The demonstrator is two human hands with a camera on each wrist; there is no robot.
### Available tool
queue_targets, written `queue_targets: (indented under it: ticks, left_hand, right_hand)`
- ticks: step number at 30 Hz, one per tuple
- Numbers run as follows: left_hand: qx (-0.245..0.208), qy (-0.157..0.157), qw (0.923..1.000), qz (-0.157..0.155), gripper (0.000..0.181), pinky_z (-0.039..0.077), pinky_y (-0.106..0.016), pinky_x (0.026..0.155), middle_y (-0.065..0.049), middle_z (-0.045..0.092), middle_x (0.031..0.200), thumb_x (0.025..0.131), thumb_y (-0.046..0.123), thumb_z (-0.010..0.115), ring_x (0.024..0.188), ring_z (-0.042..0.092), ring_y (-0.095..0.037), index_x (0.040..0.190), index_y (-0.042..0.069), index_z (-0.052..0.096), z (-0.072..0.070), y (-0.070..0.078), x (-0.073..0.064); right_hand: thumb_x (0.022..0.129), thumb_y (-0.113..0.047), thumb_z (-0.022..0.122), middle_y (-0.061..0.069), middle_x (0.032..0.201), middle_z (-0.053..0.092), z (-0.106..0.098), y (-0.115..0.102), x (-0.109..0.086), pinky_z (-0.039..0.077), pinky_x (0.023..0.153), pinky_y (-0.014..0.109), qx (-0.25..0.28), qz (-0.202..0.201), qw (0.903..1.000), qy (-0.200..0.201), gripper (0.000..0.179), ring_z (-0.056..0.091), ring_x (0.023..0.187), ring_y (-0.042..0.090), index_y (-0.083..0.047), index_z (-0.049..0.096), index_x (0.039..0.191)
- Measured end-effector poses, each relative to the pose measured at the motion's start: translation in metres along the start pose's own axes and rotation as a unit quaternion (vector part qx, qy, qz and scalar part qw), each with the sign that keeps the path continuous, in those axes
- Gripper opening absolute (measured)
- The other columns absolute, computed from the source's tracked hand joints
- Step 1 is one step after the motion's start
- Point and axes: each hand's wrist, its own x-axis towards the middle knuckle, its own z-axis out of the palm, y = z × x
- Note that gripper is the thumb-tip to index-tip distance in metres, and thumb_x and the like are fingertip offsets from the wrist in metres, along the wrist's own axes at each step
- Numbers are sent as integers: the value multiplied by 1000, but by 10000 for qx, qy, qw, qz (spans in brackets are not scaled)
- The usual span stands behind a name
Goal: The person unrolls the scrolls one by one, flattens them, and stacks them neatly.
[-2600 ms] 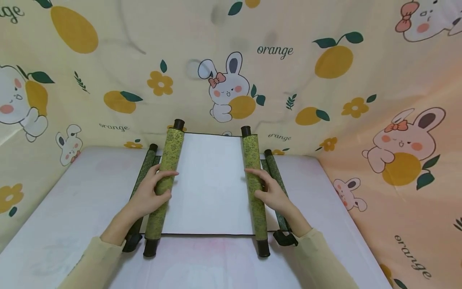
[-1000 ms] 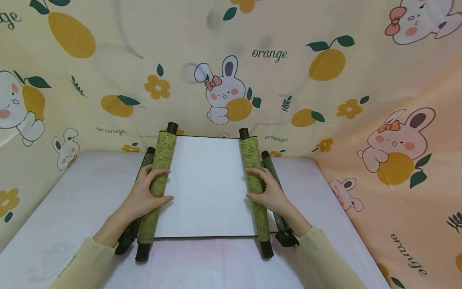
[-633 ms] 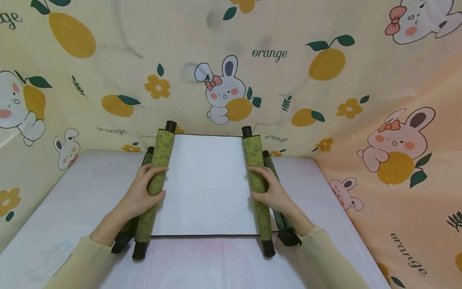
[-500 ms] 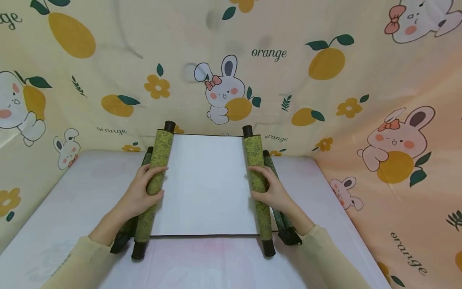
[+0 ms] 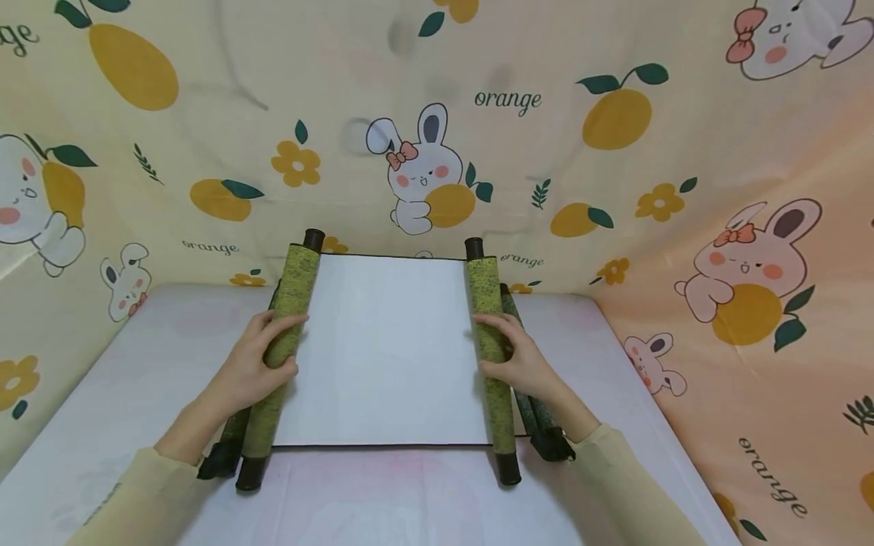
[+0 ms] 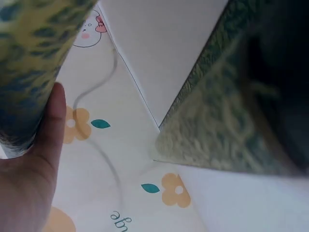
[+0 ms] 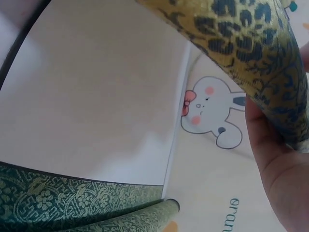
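A scroll with a blank white sheet [image 5: 389, 349] and thin dark edges is partly unrolled between two yellow-green patterned rolls. My left hand [image 5: 249, 364] curls round the left roll [image 5: 298, 280], thumb and fingers reaching its inner side. On the other side my right hand [image 5: 522, 360] grips the right roll [image 5: 483, 292] the same way. Both rolls end in black knobs. The left wrist view shows the left thumb [image 6: 53, 121] against the patterned roll [image 6: 34, 58]; the right wrist view shows the right hand [image 7: 275, 159] at the gold-toned roll [image 7: 241, 38].
Darker green rolls lie outside the two held ones, the left [image 5: 235, 432] mostly covered by the hand, the right [image 5: 536, 409] with a black end piece. They rest on a pale table [image 5: 382, 500]. Behind hangs a cream cloth [image 5: 328, 91] printed with rabbits and oranges.
The two held rolls have moved farther apart, the left one going left and the right one slightly right. More white sheet shows between them. Both hands keep their grip.
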Motion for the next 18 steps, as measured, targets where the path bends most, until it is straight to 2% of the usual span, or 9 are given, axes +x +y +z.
queue_targets:
  ticks: [5,8,10,13,16,18]
  left_hand:
    - [82,-52,9999,-45,58,31,-84,99,-39,27,154,90,-3,65,144,23,-64,145,12,57,0,-1,-1]
    - [208,-69,9997,-132,57,32,-83,99,-39,26,154,90,1,71,143,24,-65,144,12,57,1,-1,-1]
    - [257,-99,9994,-233,61,33,-82,99,-39,25,154,88,6,79,142,24,-66,145,12,56,1,0,-1]
    - [262,-124,9989,-367,69,34,-81,100,-39,24,155,84,12,88,142,25,-66,145,12,55,1,2,-1]
    - [217,-84,9990,-392,68,34,-81,101,-38,24,155,84,8,86,141,26,-66,145,12,54,1,2,0]
    - [207,-31,9993,-325,65,34,-81,100,-39,25,154,86,3,81,140,29,-65,145,11,54,1,2,0]
  right_hand:
    - [85,7,70,19,153,34,-1,3,0,41,90,49,-103,82,9998,143,77,43,127,37,-21,49,154]
    - [85,7,69,19,152,34,-1,3,1,41,87,47,-118,63,9997,203,77,43,119,36,-21,48,154]
    - [86,5,74,19,152,35,-1,4,1,43,90,50,-126,41,9997,220,76,44,122,36,-20,48,154]
    - [85,-1,83,18,152,34,1,5,3,41,103,60,-182,38,9995,259,78,41,134,39,-21,48,153]
    - [84,-3,86,17,152,34,2,5,3,36,109,66,-212,30,9994,289,80,37,140,39,-21,49,152]
    - [84,-1,85,17,152,35,1,6,2,38,107,64,-199,1,9993,303,79,39,138,39,-20,49,152]
